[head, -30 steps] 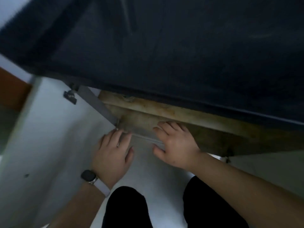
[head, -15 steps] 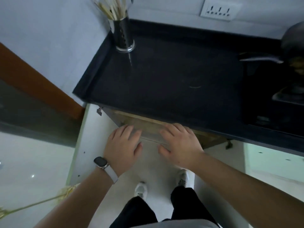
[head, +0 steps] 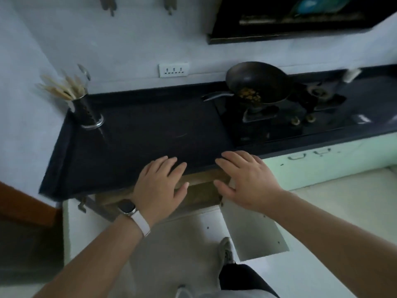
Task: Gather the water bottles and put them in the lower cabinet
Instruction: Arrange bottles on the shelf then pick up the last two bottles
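Lower cabinet (head: 202, 195): both white doors swung open, wood-brown interior edge under dark countertop (head: 139, 143). Left hand (head: 160, 188) and right hand (head: 247, 179) flat, fingers spread, empty. Water bottles unseen. No legible writing.

You are working bare-armed, with no sleeve showing on either forearm. You are wearing a smartwatch (head: 127, 207) just behind your left hand (head: 160, 188): a rounded rectangular dark face in a pale metallic case, on a light, whitish band (head: 141, 222) that is wrapping around the wrist. Your right hand (head: 247, 181) and its wrist are carrying nothing, no ring or strap. Below your hands, you are wearing dark trousers (head: 242, 280) and light-coloured sneakers (head: 225, 250); blur is hiding their finer detail.
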Demonstrator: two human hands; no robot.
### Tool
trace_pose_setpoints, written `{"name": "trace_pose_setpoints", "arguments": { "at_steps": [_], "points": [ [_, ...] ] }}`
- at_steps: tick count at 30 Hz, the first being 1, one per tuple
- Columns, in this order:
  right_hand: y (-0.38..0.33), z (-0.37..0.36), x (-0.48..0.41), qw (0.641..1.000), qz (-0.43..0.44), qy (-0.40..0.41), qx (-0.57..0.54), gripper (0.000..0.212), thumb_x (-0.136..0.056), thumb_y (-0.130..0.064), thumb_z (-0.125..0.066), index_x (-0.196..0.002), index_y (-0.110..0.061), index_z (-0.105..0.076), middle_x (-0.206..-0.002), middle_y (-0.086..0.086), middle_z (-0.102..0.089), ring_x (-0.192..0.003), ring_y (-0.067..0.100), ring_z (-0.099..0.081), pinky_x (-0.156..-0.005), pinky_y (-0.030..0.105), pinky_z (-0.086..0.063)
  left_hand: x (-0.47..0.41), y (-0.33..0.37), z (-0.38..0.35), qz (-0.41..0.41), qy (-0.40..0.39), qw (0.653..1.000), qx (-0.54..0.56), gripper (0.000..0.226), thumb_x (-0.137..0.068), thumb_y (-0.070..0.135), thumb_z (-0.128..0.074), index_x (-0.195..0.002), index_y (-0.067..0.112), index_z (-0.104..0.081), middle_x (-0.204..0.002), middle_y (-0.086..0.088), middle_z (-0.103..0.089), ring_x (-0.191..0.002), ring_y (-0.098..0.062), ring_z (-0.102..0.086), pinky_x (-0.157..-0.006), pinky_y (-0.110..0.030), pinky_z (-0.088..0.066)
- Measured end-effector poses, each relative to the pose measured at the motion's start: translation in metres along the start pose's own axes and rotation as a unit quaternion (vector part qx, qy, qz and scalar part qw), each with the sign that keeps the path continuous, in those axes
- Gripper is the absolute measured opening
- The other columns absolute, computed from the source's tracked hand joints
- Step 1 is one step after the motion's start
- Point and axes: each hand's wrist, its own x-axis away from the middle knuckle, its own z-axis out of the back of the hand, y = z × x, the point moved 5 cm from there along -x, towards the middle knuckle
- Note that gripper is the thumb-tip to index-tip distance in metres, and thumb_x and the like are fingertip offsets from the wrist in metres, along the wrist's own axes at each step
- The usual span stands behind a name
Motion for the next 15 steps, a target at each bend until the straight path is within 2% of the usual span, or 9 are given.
{"name": "trace_pose_setpoints", "arguments": {
  "at_steps": [5, 10, 15],
  "points": [
    [0.05, 0.037, 0.051, 0.996, -0.082, 0.027, 0.017, 0.061, -0.091, -0.06, -0.033, -0.136, -0.026, -0.055, -0.138, -0.002, -0.056, -0.128, 0.026, -0.051, -0.103, 0.044, -0.043, -0.036, 0.068, 0.011, -0.089, 0.021, 0.996, 0.004, 0.048, -0.093, 0.042, -0.052, -0.129, 0.015, -0.068, -0.129, -0.011, -0.067, -0.124, -0.033, -0.06, -0.101, -0.052, -0.05],
    [0.103, 0.05, 0.08, 0.993, -0.101, 0.063, 0.023, 0.055, -0.092, -0.058, -0.04, -0.132, -0.025, -0.058, -0.133, -0.002, -0.059, -0.124, 0.027, -0.055, -0.1, 0.044, -0.046, -0.062, 0.136, 0.008, -0.13, 0.023, 0.991, -0.009, 0.049, -0.093, 0.042, -0.053, -0.132, 0.016, -0.066, -0.129, -0.011, -0.067, -0.125, -0.032, -0.059, -0.101, -0.051, -0.051],
    [0.179, 0.066, 0.126, 0.99, -0.108, 0.09, 0.0, 0.056, -0.091, -0.056, -0.039, -0.128, -0.02, -0.062, -0.128, 0.003, -0.063, -0.118, 0.03, -0.059, -0.096, 0.047, -0.048, -0.102, 0.227, -0.002, -0.149, 0.003, 0.988, -0.029, 0.051, -0.093, 0.044, -0.049, -0.131, 0.016, -0.067, -0.13, -0.011, -0.067, -0.125, -0.033, -0.06, -0.101, -0.053, -0.051]
  ]
}}
